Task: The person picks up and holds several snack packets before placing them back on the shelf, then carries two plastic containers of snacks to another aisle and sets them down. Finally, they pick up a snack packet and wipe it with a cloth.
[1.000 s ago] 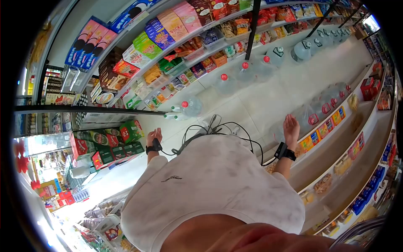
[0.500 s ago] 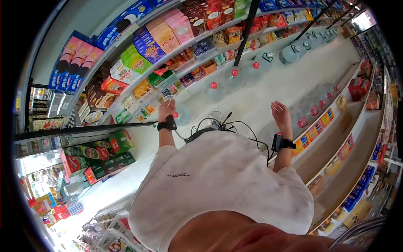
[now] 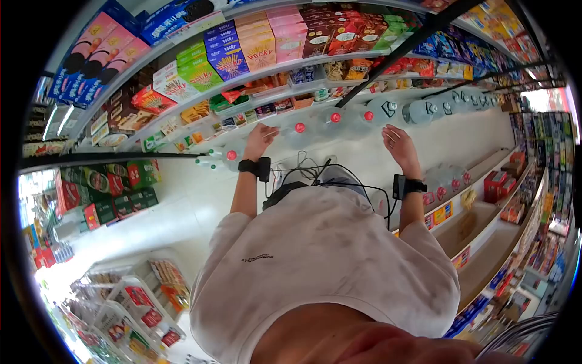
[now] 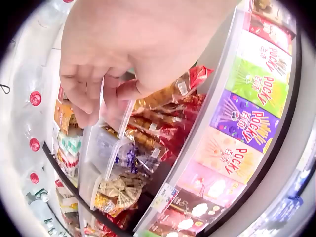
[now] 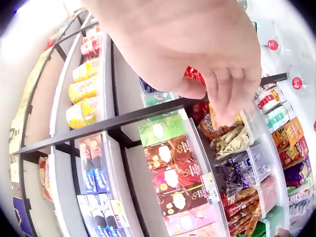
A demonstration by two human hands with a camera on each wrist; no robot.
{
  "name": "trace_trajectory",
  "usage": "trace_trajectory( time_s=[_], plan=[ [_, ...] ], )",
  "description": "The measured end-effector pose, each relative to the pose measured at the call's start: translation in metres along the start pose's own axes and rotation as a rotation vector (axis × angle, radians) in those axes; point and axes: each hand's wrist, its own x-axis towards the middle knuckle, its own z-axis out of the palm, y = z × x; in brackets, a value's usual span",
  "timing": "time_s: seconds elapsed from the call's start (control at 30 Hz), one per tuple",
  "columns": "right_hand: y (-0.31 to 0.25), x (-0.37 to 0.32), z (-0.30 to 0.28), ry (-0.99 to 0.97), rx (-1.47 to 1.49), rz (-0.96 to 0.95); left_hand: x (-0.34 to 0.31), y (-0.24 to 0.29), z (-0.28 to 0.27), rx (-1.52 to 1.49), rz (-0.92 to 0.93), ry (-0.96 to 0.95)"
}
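My left hand (image 3: 260, 141) hangs in front of the snack shelf with its fingers loosely bent and nothing in them. In the left wrist view its fingers overlap clear plastic bins (image 4: 89, 163) of wrapped snacks, beside a row of Pocky boxes (image 4: 247, 121). My right hand (image 3: 401, 148) is held out over the aisle, fingers slightly bent and holding nothing. Large clear bottles with red caps (image 3: 333, 128) line the floor under the shelf, beyond both hands. The right wrist view shows the right hand (image 5: 197, 49) overlapping a bin of snack packets (image 5: 232, 140).
A black shelf post (image 3: 407, 53) crosses the shelf front. Stacked green and red cartons (image 3: 109, 182) stand at the left. More bottles (image 3: 447, 179) sit on the right beside a low shelf (image 3: 470, 233). Black cables (image 3: 348, 181) hang at my waist.
My left hand has risen forward and moved right, towards the snack shelf. The right hand has moved slightly forward and left. The view has turned to face the shelf more squarely.
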Motion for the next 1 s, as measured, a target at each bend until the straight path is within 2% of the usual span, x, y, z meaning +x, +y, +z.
trace_trajectory(
  time_s=[0.1, 0.17, 0.23, 0.3, 0.4, 0.5, 0.53, 0.63, 0.67, 0.77, 0.8, 0.87, 1.0],
  plan=[
    [-0.021, 0.066, -0.016, -0.090, -0.032, 0.088, 0.020, -0.031, -0.056, 0.269, 0.387, -0.021],
    [-0.034, 0.116, -0.022, -0.136, -0.047, 0.152, 0.008, -0.038, -0.058, 0.004, 0.373, 0.085],
    [-0.039, 0.169, -0.033, -0.225, -0.102, 0.271, -0.016, -0.049, -0.040, -0.182, 0.428, 0.187],
    [-0.041, 0.216, -0.044, -0.289, -0.173, 0.395, -0.039, -0.077, -0.029, -0.029, 0.508, 0.355],
    [-0.035, 0.256, -0.049, -0.294, -0.259, 0.552, -0.075, -0.110, 0.016, -0.026, 0.549, 0.541],
    [-0.017, 0.287, -0.065, -0.282, -0.250, 0.694, -0.102, -0.156, 0.051, 0.469, 0.702, 0.652],
    [-0.011, 0.296, -0.069, -0.263, -0.213, 0.754, -0.108, -0.168, 0.056, 0.475, 0.693, 0.667],
    [0.012, 0.323, -0.087, -0.182, -0.110, 0.850, -0.107, -0.209, 0.061, 0.227, 0.549, 0.713],
    [0.017, 0.334, -0.092, -0.163, -0.139, 0.885, -0.098, -0.220, 0.057, -0.206, 0.491, 0.685],
    [0.036, 0.348, -0.102, -0.059, -0.180, 0.847, -0.076, -0.254, 0.073, 0.054, 0.465, 0.606],
    [0.043, 0.354, -0.108, -0.090, -0.231, 0.810, -0.068, -0.264, 0.079, 0.128, 0.467, 0.569],
    [0.052, 0.370, -0.112, -0.106, -0.316, 0.852, -0.049, -0.280, 0.092, 0.261, 0.481, 0.494],
    [0.083, 0.391, -0.115, -0.086, -0.490, 0.832, -0.008, -0.317, 0.099, -0.047, 0.338, 0.478]
  ],
)
